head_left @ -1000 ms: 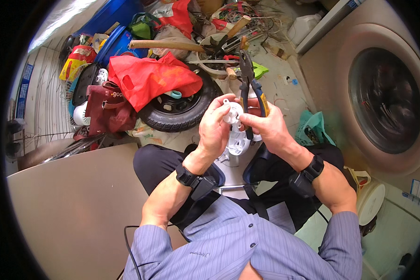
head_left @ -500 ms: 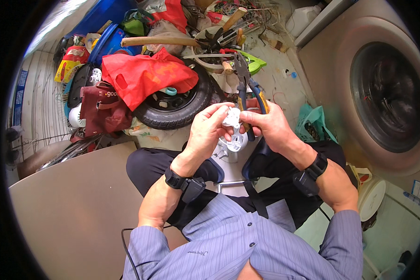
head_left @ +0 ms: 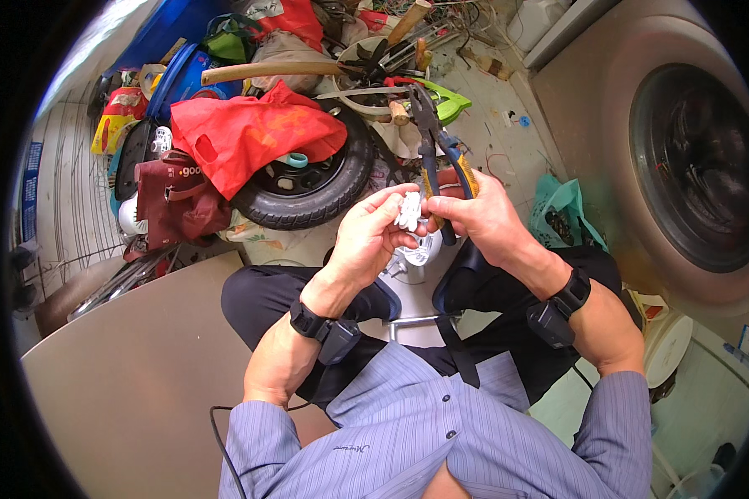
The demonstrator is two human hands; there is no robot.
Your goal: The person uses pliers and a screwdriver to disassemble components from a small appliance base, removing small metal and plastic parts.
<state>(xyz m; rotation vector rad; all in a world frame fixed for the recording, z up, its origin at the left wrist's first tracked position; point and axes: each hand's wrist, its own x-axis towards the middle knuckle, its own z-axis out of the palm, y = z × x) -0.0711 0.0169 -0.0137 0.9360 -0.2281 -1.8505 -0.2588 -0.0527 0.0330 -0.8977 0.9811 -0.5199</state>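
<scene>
Turned since the earlier frame: a small white part (head_left: 409, 211), previously broad side up, now presents a narrower side. Left hand (head_left: 364, 237) pinches it between thumb and fingers, above a larger white casing (head_left: 422, 253). Right hand (head_left: 484, 213) clasps pliers (head_left: 430, 135) by the handles; whether its fingertips touch the part cannot be told.

Pale tiled floor (head_left: 508, 137) here, showing between one and two o'clock, scuffed and specked with bits! A big greyish-beige front-loading washing machine (head_left: 612, 195) looms towards three, its round dark door (head_left: 703, 170) glinting. Smooth beige panel (head_left: 141, 366) at eight, ribbed pale wall (head_left: 75, 170) between nine and ten, and bright light (quite a glare, that) pouring in at ten.
</scene>
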